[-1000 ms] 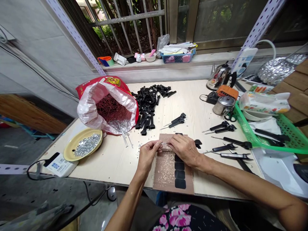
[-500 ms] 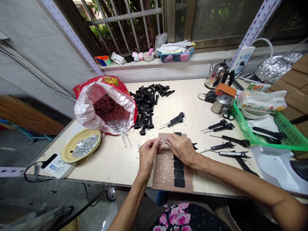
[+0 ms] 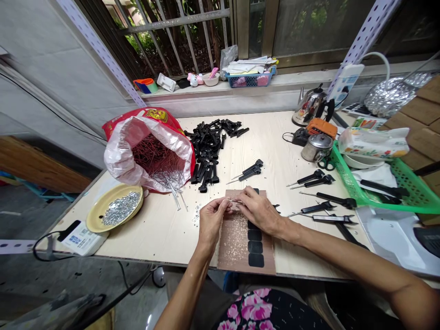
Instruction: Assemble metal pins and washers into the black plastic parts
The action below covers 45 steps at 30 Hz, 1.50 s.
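Over brown board point(image 3: 238, 265): thin rod point(image 3: 234, 201) between fingers point(image 3: 223, 205), long axis left-right.

brown board point(image 3: 270, 259), seemingly silvery rod point(image 3: 235, 201)

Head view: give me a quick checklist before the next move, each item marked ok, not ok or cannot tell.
1. Left hand has a grip on the thin metal rod: ok, pinched.
2. Right hand is on the same rod: ok, above the brown board.
3. Rod's ends are properly seated: cannot tell, the hands hide them.
4. Board is free of pale specks: not ok, they are scattered over it.
5. Yellow dish is stocked: ok, silvery pieces lie in it.
6. Black handles are gathered in neat rows: not ok, mostly a jumbled pile.
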Each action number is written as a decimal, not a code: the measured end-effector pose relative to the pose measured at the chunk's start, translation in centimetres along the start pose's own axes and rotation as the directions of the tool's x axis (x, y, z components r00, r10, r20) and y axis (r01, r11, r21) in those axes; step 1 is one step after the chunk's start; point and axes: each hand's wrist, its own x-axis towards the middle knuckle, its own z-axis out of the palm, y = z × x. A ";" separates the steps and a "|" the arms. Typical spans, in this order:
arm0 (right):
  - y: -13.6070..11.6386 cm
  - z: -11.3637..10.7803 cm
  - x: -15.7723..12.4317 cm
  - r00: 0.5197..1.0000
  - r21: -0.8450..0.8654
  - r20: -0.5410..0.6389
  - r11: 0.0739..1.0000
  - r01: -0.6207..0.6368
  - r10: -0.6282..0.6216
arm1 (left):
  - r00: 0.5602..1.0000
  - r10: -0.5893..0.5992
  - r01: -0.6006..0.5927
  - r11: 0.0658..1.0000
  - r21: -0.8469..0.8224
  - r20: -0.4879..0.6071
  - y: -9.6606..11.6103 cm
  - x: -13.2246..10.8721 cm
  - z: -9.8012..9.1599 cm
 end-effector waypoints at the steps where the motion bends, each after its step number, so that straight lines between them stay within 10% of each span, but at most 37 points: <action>1: 0.1 0.0 0.0 1.000 -0.012 0.007 1.000 0.009 -0.009 | 1.000 -0.003 0.003 1.000 0.004 -0.003 0.0 0.0 0.0; 9: -0.2 -0.3 0.3 0.992 0.346 -0.022 0.932 -0.108 0.123 | 1.000 0.009 -0.009 0.998 0.056 -0.002 0.3 0.0 0.1; 19: 4.4 -2.1 -2.1 0.989 0.089 0.008 0.985 -0.147 0.146 | 0.999 -0.025 0.020 0.981 0.192 0.022 -0.7 -0.5 0.4; 25: 7.3 -2.1 -2.8 0.998 -0.182 0.035 0.982 -0.041 0.048 | 0.994 0.096 -0.112 0.913 0.393 0.060 -2.2 -0.9 0.6; 30: 5.9 -0.6 -5.6 0.922 -0.067 0.170 0.930 0.362 -0.347 | 0.979 0.195 -0.200 0.832 0.517 0.066 -3.5 -1.3 0.8; 35: 5.7 -1.7 -5.1 0.979 -0.157 0.115 0.970 0.185 -0.168 | 0.974 0.223 -0.213 0.809 0.547 0.049 -3.6 -1.2 1.0; 39: 5.5 -1.8 -5.2 0.852 0.009 0.305 0.896 0.445 -0.426 | 0.976 0.218 -0.198 0.833 0.517 0.023 -3.7 -1.2 1.0; 45: 6.4 -1.9 -4.9 0.901 -0.014 0.282 0.938 0.347 -0.329 | 0.977 0.211 -0.193 0.838 0.510 0.023 -3.7 -1.2 1.1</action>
